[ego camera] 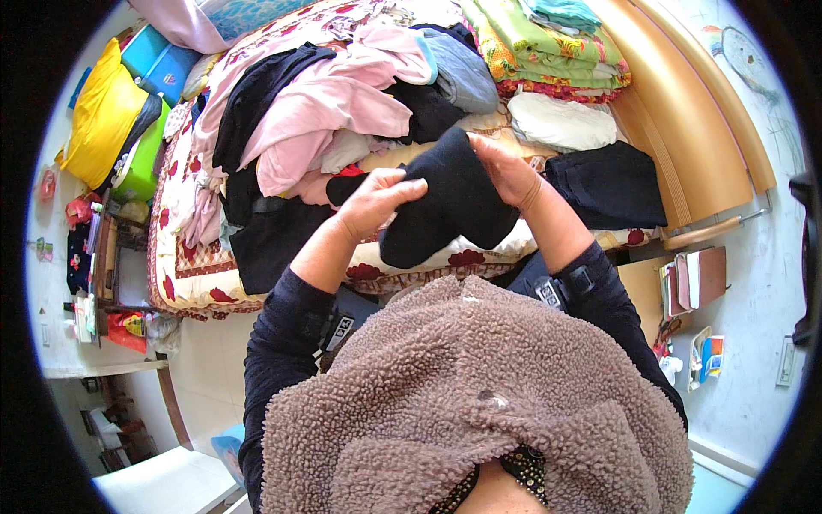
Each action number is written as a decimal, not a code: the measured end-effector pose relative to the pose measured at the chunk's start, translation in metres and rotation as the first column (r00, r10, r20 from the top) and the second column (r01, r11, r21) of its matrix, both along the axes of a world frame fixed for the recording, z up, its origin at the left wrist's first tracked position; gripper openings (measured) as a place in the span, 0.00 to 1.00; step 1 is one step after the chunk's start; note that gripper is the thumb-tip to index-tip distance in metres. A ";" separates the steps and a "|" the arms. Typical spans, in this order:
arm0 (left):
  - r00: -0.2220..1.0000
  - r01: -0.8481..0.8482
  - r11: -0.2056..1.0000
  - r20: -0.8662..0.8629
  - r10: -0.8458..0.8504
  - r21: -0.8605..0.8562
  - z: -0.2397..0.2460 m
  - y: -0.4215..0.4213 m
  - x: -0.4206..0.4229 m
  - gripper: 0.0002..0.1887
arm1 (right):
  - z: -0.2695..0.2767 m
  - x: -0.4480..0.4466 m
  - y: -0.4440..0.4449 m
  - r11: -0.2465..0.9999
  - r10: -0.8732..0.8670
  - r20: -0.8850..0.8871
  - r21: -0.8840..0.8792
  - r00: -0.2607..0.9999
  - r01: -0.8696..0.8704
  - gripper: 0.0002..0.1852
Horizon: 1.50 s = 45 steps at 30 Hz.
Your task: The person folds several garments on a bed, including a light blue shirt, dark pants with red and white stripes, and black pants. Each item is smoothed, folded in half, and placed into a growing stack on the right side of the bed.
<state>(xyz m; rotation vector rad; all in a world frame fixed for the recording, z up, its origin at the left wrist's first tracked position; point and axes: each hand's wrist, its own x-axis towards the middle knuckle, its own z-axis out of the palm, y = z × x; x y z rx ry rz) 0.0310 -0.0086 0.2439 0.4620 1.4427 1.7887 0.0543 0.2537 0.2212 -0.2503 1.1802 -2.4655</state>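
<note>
A black cloth garment (pixel 449 199) is stretched between my two hands above the near side of the bed. My left hand (pixel 379 200) grips its left part, with the thumb lying on top of the fabric. At the garment's upper right edge, my right hand (pixel 508 168) holds on, its fingers partly hidden behind the cloth. A folded black garment (pixel 607 186) lies on the bed just right of my right hand. Beyond my left hand spreads a loose heap with pink clothing (pixel 334 106) and a dark garment (pixel 260 96).
Folded green patterned quilts (pixel 552 48) are stacked by the wooden headboard (pixel 687 109), with a folded white cloth (pixel 562 121) nearer. Blue storage boxes (pixel 157 64) and a yellow cloth (pixel 106 115) stand at far left. Books (pixel 697 283) sit on the right. The bedspread (pixel 212 283) has a floral border.
</note>
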 end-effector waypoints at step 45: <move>0.840 -0.243 0.942 -0.436 0.323 0.230 0.060 -0.008 -0.033 0.30 | 0.181 0.019 0.050 -0.039 0.149 -0.831 0.536 0.535 0.843 0.27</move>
